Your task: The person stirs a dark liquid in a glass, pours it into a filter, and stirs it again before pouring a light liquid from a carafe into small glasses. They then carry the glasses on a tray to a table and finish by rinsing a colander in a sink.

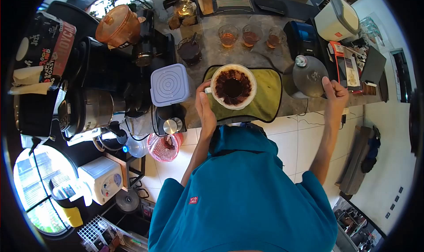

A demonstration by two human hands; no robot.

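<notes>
Left hand (206, 105): fingers lightly bent at the handle side of 1 white dripper (233, 86); whether they grasp it, cannot tell. Right hand (335, 92): fingers curled at the edge of 1 grey kettle (311, 78); grip on a handle not discernible. Dripper: on 1 green cloth (268, 86), dark wet grounds (233, 85) lining its inside. Beyond: 3 glasses (250, 36) of amber liquid, in a row. Left of the cloth: 1 lidded container (169, 85); behind it, 1 dark-filled vessel (190, 52).
</notes>
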